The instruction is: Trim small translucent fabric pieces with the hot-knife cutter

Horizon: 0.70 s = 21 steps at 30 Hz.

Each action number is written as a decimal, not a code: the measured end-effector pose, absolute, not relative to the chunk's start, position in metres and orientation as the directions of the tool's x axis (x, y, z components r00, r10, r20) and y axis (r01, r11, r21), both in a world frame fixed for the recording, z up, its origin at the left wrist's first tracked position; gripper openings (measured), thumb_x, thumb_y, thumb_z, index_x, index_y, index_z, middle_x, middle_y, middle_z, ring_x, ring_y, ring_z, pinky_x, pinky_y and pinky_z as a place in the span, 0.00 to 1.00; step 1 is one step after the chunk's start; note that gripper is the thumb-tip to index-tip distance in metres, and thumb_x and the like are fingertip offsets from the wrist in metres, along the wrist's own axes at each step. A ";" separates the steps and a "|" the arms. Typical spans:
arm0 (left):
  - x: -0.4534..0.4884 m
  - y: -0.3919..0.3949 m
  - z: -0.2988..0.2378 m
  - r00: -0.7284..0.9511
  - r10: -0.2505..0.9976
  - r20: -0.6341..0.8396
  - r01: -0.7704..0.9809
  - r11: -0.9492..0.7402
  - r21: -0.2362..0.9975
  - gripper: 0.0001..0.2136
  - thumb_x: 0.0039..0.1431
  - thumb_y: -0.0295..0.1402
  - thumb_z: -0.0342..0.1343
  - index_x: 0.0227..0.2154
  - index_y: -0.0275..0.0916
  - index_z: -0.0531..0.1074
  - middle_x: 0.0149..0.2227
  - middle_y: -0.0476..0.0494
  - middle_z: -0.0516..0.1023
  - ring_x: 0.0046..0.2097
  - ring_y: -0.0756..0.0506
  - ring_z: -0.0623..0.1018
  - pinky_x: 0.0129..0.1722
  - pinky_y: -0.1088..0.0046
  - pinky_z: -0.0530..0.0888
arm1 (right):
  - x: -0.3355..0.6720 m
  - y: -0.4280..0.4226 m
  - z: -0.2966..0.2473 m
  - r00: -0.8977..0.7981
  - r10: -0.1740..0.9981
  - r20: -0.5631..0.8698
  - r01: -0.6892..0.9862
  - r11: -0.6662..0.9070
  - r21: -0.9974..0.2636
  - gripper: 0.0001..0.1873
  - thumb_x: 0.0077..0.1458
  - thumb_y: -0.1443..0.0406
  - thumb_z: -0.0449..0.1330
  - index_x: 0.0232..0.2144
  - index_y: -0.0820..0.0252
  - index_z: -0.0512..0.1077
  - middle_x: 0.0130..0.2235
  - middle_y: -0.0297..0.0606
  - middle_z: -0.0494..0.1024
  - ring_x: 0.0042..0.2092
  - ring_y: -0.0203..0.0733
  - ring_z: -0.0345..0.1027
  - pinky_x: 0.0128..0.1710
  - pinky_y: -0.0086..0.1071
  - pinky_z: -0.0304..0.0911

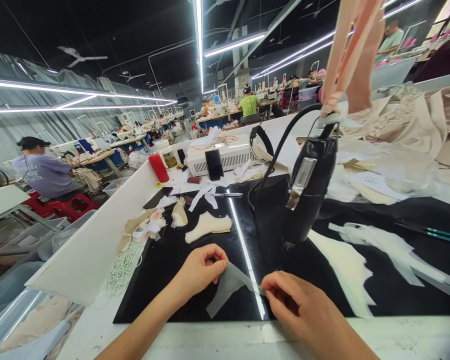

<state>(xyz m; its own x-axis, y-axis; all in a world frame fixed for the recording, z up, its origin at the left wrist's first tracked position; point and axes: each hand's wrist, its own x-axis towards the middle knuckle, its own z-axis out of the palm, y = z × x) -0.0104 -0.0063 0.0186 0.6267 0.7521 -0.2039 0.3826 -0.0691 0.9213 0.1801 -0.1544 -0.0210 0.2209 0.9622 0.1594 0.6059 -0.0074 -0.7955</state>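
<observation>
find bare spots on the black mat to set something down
The black mat is bare between the pale cord and left hand, and at front right, below the translucent strips, beside the cream panel. Its back is crowded: white scraps, pen, phone.

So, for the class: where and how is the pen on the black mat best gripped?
Probably by the right half of the pen, pinched from above across its slim barrel: it lies flat and crosswise, its left end by the white strips.

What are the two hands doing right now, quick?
Left hand: closed, pinching one end of the sheer gray piece.
Right hand: closed, pinching the other end of that piece.
</observation>
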 end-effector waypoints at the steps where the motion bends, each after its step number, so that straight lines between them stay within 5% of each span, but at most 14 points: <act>1: -0.011 -0.007 0.020 0.639 0.741 -0.208 0.377 -0.065 0.924 0.08 0.58 0.37 0.60 0.32 0.37 0.72 0.23 0.56 0.68 0.19 0.56 0.63 0.19 0.81 0.56 | 0.182 -0.154 -0.019 0.197 0.971 0.138 0.587 -0.003 -0.810 0.10 0.61 0.62 0.54 0.29 0.50 0.73 0.28 0.30 0.74 0.28 0.40 0.67 0.28 0.32 0.60; 6: -0.014 -0.014 0.034 0.749 0.630 -0.203 0.301 -0.051 0.952 0.14 0.61 0.44 0.61 0.37 0.36 0.75 0.27 0.47 0.78 0.24 0.51 0.73 0.19 0.80 0.64 | 0.198 -0.153 -0.001 0.059 0.998 0.029 0.376 0.005 -0.926 0.13 0.63 0.53 0.58 0.34 0.48 0.79 0.34 0.33 0.79 0.31 0.40 0.69 0.30 0.30 0.64; 9: -0.014 -0.019 0.042 0.841 0.529 -0.114 0.178 -0.071 0.981 0.12 0.62 0.40 0.64 0.34 0.35 0.75 0.37 0.40 0.83 0.36 0.47 0.80 0.31 0.76 0.74 | 0.199 -0.151 0.009 0.188 0.982 0.001 0.230 -0.043 -0.972 0.20 0.67 0.46 0.53 0.42 0.48 0.78 0.42 0.35 0.81 0.40 0.44 0.72 0.41 0.32 0.69; 12: -0.013 -0.021 0.045 0.911 0.413 -0.013 0.040 -0.057 0.998 0.09 0.65 0.36 0.63 0.34 0.35 0.75 0.36 0.40 0.83 0.40 0.47 0.81 0.43 0.71 0.75 | 0.190 -0.146 0.012 0.164 0.986 0.038 0.162 0.011 -0.987 0.20 0.68 0.46 0.51 0.48 0.48 0.75 0.50 0.36 0.80 0.52 0.46 0.72 0.53 0.35 0.66; 16: -0.011 -0.018 0.043 0.931 0.362 0.048 -0.015 -0.093 0.996 0.12 0.66 0.42 0.62 0.36 0.36 0.74 0.36 0.40 0.82 0.42 0.44 0.81 0.46 0.66 0.76 | 0.180 -0.139 0.007 0.002 0.999 0.050 0.210 0.048 -0.977 0.17 0.69 0.48 0.51 0.41 0.50 0.72 0.38 0.33 0.77 0.40 0.42 0.71 0.42 0.33 0.66; 21: -0.012 -0.006 0.034 0.887 0.460 0.046 0.073 -0.238 0.969 0.13 0.68 0.44 0.58 0.37 0.37 0.74 0.37 0.42 0.81 0.41 0.44 0.80 0.44 0.68 0.75 | 0.183 -0.135 -0.006 0.078 0.993 0.086 0.458 0.041 -0.888 0.11 0.68 0.58 0.52 0.35 0.52 0.70 0.33 0.32 0.74 0.36 0.42 0.68 0.38 0.35 0.62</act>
<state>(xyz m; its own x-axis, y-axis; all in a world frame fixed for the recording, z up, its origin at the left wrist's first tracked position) -0.0116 -0.0058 0.0338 0.8868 0.4598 0.0457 0.0734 -0.2378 0.9685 0.1833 -0.1348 -0.0059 0.0777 0.9933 0.0856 0.4584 0.0407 -0.8878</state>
